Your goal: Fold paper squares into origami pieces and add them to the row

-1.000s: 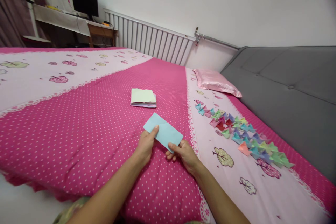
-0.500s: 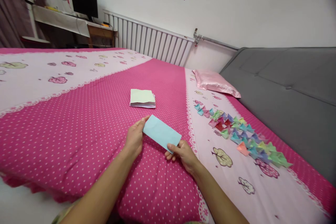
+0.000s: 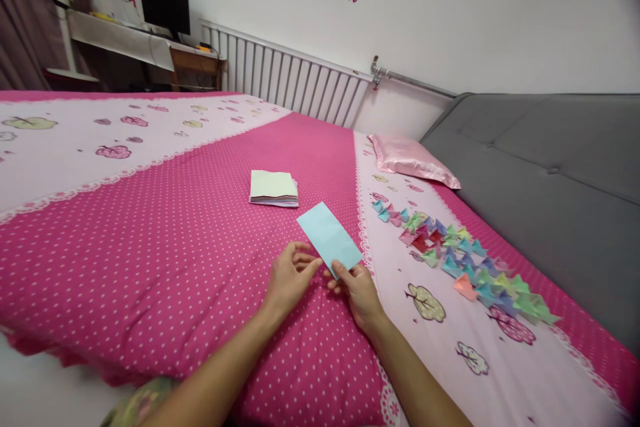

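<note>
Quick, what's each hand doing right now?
Left hand: partly open, loosely curled beside the blue paper; contact unclear.
Right hand: closed, holding the blue paper by its near end.

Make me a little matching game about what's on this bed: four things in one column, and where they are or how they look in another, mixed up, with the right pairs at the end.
Things
1. Blue paper
2. Paper stack
3. Folded paper pieces
4. Pillow

Places and looks
A. Many colours, grouped together
B. Shiny pink, near the grey headboard
C. Held in the right hand
D. Pale yellow-green on top, lying on the dotted pink strip

Right pairs: 1-C, 2-D, 3-A, 4-B
</note>
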`<state>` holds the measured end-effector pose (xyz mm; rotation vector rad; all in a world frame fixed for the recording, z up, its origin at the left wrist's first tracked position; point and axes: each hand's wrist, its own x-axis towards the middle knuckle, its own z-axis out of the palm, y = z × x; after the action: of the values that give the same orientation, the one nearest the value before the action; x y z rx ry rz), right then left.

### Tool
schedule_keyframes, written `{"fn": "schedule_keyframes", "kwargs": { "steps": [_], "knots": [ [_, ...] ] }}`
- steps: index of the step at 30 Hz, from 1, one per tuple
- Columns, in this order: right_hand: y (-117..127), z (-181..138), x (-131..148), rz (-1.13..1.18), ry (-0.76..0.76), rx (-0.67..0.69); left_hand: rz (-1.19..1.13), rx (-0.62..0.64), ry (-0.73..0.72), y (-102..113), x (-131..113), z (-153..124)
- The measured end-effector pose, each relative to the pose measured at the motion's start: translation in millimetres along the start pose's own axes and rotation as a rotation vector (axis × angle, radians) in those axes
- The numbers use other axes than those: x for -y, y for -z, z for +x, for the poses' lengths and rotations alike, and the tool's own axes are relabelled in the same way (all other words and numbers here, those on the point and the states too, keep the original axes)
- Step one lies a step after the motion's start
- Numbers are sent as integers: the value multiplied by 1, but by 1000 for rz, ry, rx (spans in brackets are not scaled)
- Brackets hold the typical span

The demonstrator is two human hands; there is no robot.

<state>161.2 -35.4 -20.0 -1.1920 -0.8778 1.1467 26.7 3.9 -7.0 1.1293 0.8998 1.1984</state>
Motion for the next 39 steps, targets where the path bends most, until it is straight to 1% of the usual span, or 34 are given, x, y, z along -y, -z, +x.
{"fn": "schedule_keyframes", "kwargs": {
  "steps": [3,6,9,12,14,19,23,27,31,35,39],
  "knots": [
    [0,0,-2,-17,0,21,18,36,-32,-2,5,-2],
    [0,-1,-4,-39,-19,57,-9,31,-31,-2,3,-2],
    [-1,-2,-4,-43,-19,65,-67,-7,15,0,-3,0],
    [-2,-3,-1,10,39,58,-116,-10,80,3,-8,2],
    [-2,-3,3,63,75,60,-95,7,103,6,-11,4],
    [1,-2,6,130,84,25,38,83,146,8,-11,5],
    [2,0,5,96,150,-4,88,114,141,8,-10,6],
    [4,1,3,-49,222,-39,140,110,123,9,-8,7],
    [5,1,2,-117,207,-21,155,135,122,10,-7,7],
    [4,1,2,-93,180,-27,150,139,102,9,-6,7],
    [3,1,2,-43,153,-57,137,151,38,11,-3,9]
  ]
}}
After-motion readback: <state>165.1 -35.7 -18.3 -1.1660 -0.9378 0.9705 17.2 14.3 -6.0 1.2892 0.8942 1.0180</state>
